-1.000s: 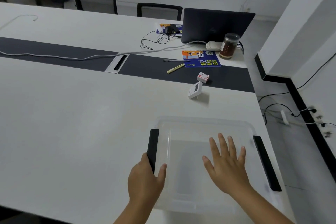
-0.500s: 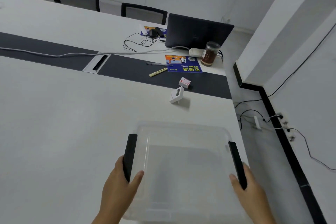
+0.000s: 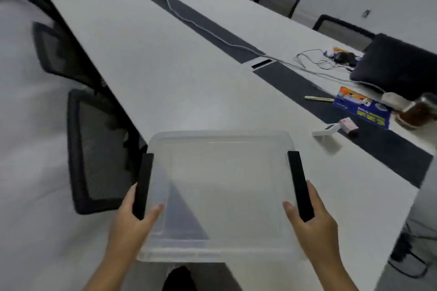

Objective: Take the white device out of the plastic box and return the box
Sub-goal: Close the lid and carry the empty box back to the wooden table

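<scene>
Nearest the camera, my left hand [image 3: 132, 222] and my right hand [image 3: 312, 224] each close around one of the two black handles, left handle [image 3: 142, 185] and right handle [image 3: 299, 185], of the single clear plastic box [image 3: 220, 196]. On each side the thumb lies inside the rim and the other fingers wrap the outside. The box is held in front of me, partly over the near edge of the white table [image 3: 179, 82]; whether its base touches the tabletop I cannot tell. Nothing shows through its walls, so I judge it empty.

Handling: empty, the box should be light. Its thin clear walls look likely to flex, and the smooth plastic may be slippery, so the two stiff black handles on opposite sides are the sound places to hold, with the load shared evenly.

Beyond the box, to the right, one white device [image 3: 327, 130] lies on the table, well apart from the box. The removal step therefore appears done, and returning the box remains. Just beside the device sits one small pinkish packet [image 3: 347, 124].

Farther off on the right are one blue booklet [image 3: 361, 108], one yellowish pen [image 3: 318, 98], one brown jar [image 3: 418, 111] and one dark laptop [image 3: 397, 66]. On the left, two black mesh chairs show, the nearer chair [image 3: 94, 149] close by the box. Three more chairs stand across the table.
</scene>
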